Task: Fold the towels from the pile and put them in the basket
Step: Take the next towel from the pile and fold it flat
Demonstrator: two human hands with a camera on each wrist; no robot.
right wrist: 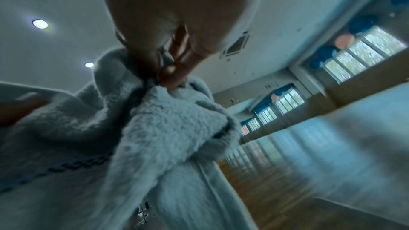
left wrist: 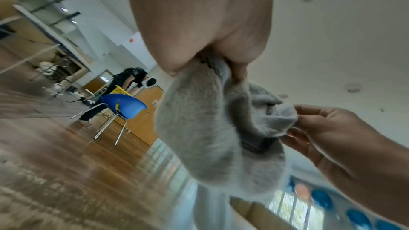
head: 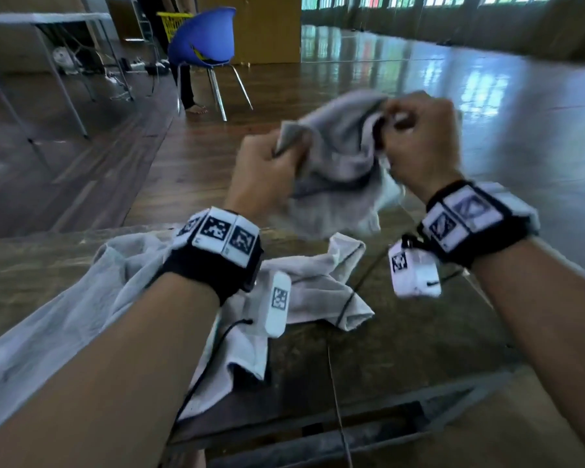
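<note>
A crumpled grey towel point(head: 338, 170) hangs in the air above the table, held between both hands. My left hand point(head: 271, 170) grips its left edge in a fist. My right hand point(head: 419, 140) pinches the upper right part with curled fingers. In the left wrist view the towel point(left wrist: 203, 128) hangs from my left hand point(left wrist: 212, 59), and my right hand point(left wrist: 309, 128) pinches a bunched corner. In the right wrist view the towel point(right wrist: 155, 128) bunches under my right fingers point(right wrist: 175, 74). More white towels point(head: 304, 285) lie piled on the wooden table point(head: 402, 339) under my left forearm. No basket on the table is in view.
A blue chair point(head: 203, 42) stands on the wooden floor beyond the table, with a person's leg point(head: 186, 86) beside it and a yellow basket point(head: 173, 21) behind it. A white folding table point(head: 44, 18) stands at the far left. Cables run across my table.
</note>
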